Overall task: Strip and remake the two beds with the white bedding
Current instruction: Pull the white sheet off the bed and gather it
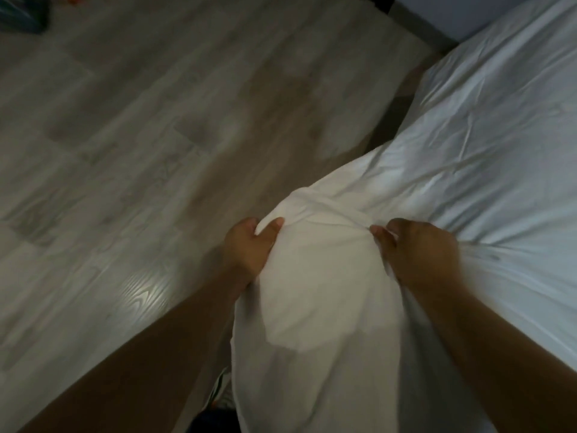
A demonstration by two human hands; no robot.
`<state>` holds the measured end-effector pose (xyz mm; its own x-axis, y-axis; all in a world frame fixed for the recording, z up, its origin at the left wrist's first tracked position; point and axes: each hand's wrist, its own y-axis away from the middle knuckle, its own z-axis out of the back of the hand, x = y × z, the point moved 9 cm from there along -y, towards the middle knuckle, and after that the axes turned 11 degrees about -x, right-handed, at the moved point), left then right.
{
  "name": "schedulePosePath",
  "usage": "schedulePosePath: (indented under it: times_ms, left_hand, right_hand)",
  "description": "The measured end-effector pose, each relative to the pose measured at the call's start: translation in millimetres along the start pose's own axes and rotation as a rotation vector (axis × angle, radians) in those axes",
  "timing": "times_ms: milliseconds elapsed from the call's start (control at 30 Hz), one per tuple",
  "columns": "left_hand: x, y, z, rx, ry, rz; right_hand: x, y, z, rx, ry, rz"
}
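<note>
Left hand (249,245): thumb and fingers clamped on a fold of the white bedding (312,292), at the fabric's left edge. Right hand (418,254): fingers curled into a gathered bunch of the same bedding, with creases radiating from the grip.

Bedding location: stretched between the two hands, hanging below them toward the person, and running from the right hand up and to the right across the bed (499,120).

Surroundings:
- Floor (140,135): grey wood-pattern boards, to the left of and beyond the left hand. A bright patch of reflected light lies just left of the left forearm.
- Shoe (223,385): partly visible below the left hand, at the hanging fabric's left edge; the fabric covers the rest.
- Dark object (22,10): far beyond the left hand, on the floor. Too blurred to identify.
- Wall (452,14): beyond the right hand, past the bed's far end.
</note>
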<state>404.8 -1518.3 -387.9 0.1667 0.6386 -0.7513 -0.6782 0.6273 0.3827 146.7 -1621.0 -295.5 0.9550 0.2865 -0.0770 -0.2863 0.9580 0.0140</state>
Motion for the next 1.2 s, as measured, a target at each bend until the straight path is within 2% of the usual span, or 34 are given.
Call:
schedulePosePath:
  times_ms: [133,300,367,500,600,700,833,900,1000,1033,1100,1200]
  left_hand:
    - [7.4,21.6,6.3,0.079,0.007,0.027]
    - [22.9,53.4,28.9,0.240,-0.131,0.072]
    - [23.0,72.2,42.9,0.256,-0.129,0.097]
    - [13.8,137.1,60.5,0.328,-0.111,0.032]
    - [19.2,200.3,63.8,0.425,-0.110,-0.010]
    - [29.7,266.2,70.7,0.422,-0.038,-0.041]
    - [35.8,338.8,91.9,0.246,-0.012,-0.188]
    - [26.7,369.3,105.7,0.177,-0.061,-0.346]
    - [6.6,418.6,99.8,0.263,-0.178,-0.806]
    - [11.0,426.7,90.7,0.303,-0.251,-0.901]
    - [23.2,426.3,71.4,0.351,-0.379,-0.960]
    - [28.3,421.9,49.8,0.364,-0.449,-1.011]
  right_hand:
    - [1.4,2.4,24.0,-0.103,-0.047,-0.022]
    - [18.7,56.1,80.4,-0.170,-0.338,-0.025]
    - [21.1,90.7,96.1,-0.141,-0.348,-0.011]
    - [8.1,162.8,119.2,-0.104,-0.362,-0.018]
    - [-15.7,219.2,143.2,-0.150,-0.377,-0.066]
    - [-38.3,283.8,169.5,-0.221,-0.353,-0.088]
    - [-69.6,373.6,184.4,-0.220,-0.332,-0.110]
    - [-86.5,412.3,182.9,-0.178,-0.343,-0.147]
    - [-110.6,461.7,162.4,-0.085,-0.365,-0.218]
    - [-115.1,473.7,153.5,-0.067,-0.339,-0.219]
    - [-119.7,487.8,133.3,-0.009,-0.228,-0.202]
    - [-119.2,488.5,101.1,0.088,-0.108,-0.151]
